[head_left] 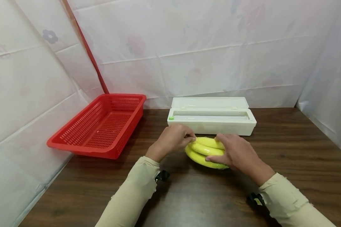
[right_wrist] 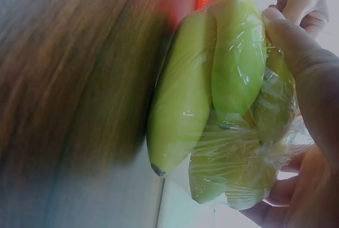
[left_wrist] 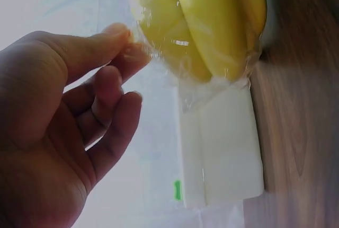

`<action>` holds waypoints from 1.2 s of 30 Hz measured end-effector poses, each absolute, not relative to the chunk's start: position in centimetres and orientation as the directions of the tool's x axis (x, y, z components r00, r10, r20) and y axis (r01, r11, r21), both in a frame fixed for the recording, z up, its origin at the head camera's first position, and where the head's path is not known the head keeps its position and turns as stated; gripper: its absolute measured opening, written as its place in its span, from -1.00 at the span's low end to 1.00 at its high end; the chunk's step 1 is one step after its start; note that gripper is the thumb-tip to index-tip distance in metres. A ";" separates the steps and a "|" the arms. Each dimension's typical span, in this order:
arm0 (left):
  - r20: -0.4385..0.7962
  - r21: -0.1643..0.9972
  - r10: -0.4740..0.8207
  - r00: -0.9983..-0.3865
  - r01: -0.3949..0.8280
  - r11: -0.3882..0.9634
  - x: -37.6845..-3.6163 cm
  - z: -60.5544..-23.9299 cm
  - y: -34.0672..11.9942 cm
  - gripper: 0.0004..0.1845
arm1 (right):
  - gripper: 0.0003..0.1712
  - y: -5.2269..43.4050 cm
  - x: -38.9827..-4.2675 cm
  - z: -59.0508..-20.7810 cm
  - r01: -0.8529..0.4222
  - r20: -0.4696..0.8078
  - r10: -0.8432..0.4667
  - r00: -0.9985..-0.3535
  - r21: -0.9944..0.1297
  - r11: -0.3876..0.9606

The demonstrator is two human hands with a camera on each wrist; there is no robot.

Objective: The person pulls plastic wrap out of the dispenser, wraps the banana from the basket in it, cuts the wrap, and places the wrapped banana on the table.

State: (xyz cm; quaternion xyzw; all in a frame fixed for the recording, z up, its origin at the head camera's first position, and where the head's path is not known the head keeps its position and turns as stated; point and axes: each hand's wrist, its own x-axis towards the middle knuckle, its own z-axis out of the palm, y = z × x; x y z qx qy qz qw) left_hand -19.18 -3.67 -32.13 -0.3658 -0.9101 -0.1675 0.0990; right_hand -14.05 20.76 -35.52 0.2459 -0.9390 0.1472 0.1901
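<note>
A bunch of yellow bananas is held low over the brown table, in front of the white box. Clear plastic film covers the bunch, wrinkled and gathered at the tips in the right wrist view. My left hand pinches the film's edge between thumb and forefinger at the bunch's left end; its other fingers curl loosely in the left wrist view. From the right, my right hand grips the bunch, thumb along the near side and fingers around the far side.
Just behind the bananas stands a white cling film dispenser with its lid raised. At the left sits a red plastic basket. White patterned sheeting hangs behind and at both sides of the table.
</note>
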 end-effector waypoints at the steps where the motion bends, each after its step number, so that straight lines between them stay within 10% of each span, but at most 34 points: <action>1: 0.308 0.222 0.638 -0.706 0.705 0.673 -19.1 -32.2 -3.5 -0.91 | -0.31 20.8 -14.1 -35.5 -0.516 0.427 -0.404 -0.809 -0.188 0.836; 14: 0.434 0.205 0.625 -0.649 0.746 0.633 -18.3 -32.8 -1.9 -0.94 | -0.37 21.4 -14.5 -35.1 -0.506 0.386 -0.383 -0.839 -0.296 0.810; 27: 0.480 -0.166 0.724 -0.494 0.760 0.629 -16.6 -32.9 -0.7 -0.79 | -0.42 21.6 -14.6 -35.2 -0.509 0.398 -0.375 -0.837 -0.316 0.801; 36: 0.485 -0.224 0.766 -0.422 0.787 0.575 -16.4 -33.1 -0.6 -0.76 | -0.39 22.3 -15.0 -35.1 -0.525 0.384 -0.400 -0.832 -0.310 0.793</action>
